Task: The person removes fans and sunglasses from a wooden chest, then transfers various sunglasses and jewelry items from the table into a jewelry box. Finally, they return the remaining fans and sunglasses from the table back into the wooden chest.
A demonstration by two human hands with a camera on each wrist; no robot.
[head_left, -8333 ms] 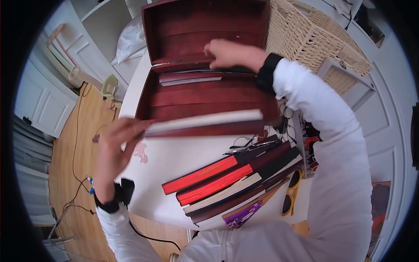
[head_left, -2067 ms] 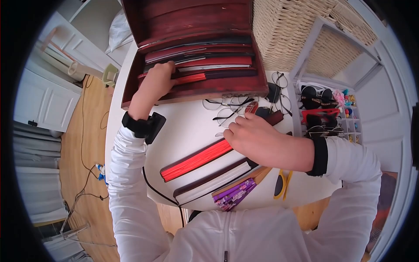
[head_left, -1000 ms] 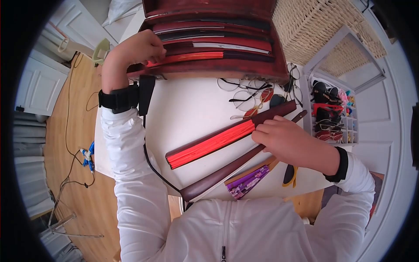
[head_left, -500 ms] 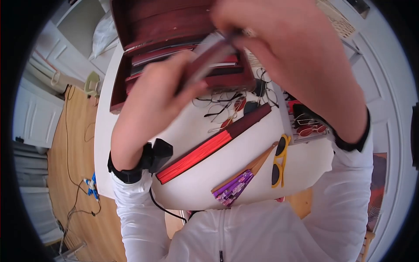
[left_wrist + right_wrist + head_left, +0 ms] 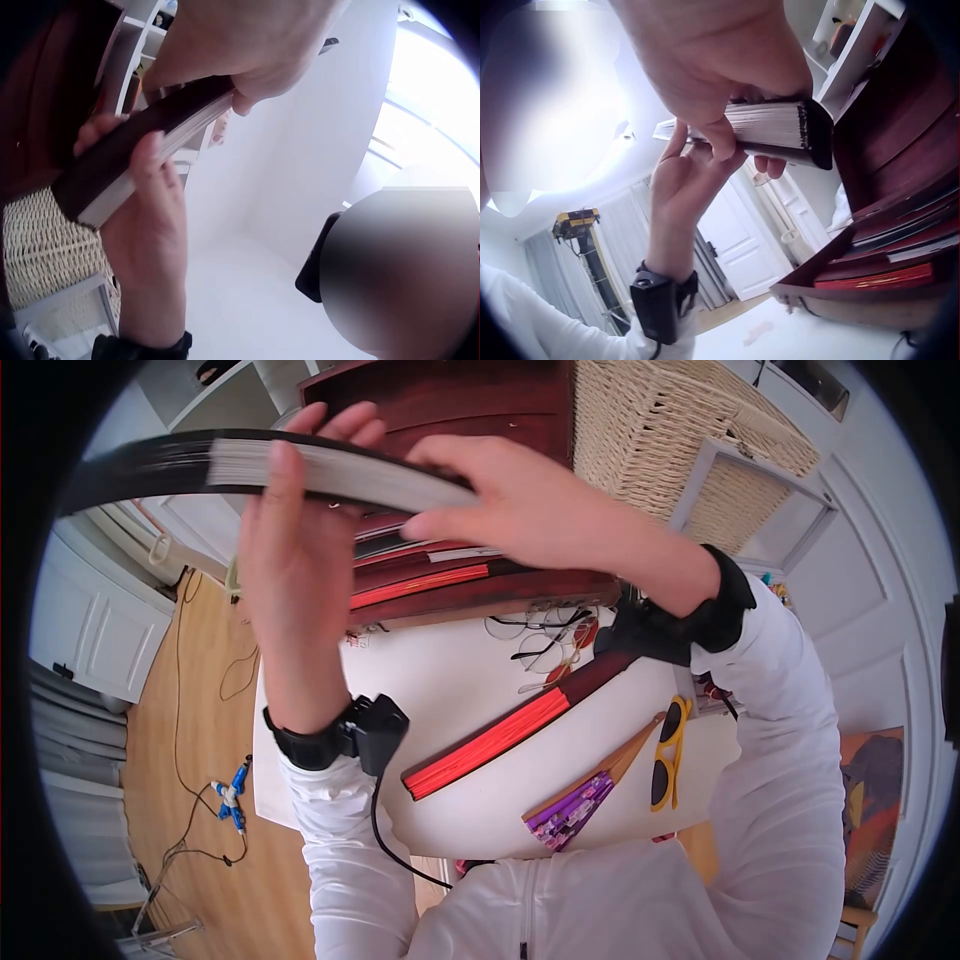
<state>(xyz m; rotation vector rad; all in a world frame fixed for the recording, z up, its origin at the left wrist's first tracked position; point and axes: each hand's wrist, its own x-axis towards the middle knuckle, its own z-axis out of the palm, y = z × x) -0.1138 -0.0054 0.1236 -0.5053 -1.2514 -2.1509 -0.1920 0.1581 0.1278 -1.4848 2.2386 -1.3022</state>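
Both my hands hold a folded folding fan (image 5: 170,465) with dark guards and a white leaf, raised in front of the dark red chest (image 5: 470,592). My left hand (image 5: 300,550) has its thumb across the near side and its fingers behind the fan. Toward the other end, my right hand (image 5: 530,510) pinches it between thumb and fingers. In the left wrist view the fan's brown guard (image 5: 127,142) shows between the hands. The chest is open, with several folded fans inside, one a red-leaf fan (image 5: 425,584) near the front.
On the white table lie another red-leaf fan (image 5: 490,742), a purple floral fan (image 5: 570,810) and yellow sunglasses (image 5: 660,765). Wire-rimmed glasses (image 5: 545,652) lie by the chest front. A wicker basket (image 5: 690,435) and a grey-framed lid (image 5: 740,510) stand at the right.
Several fans went into the chest over the earlier frames. The dark white-leaf fan has left the table; both hands have lifted it and moved it up and left.
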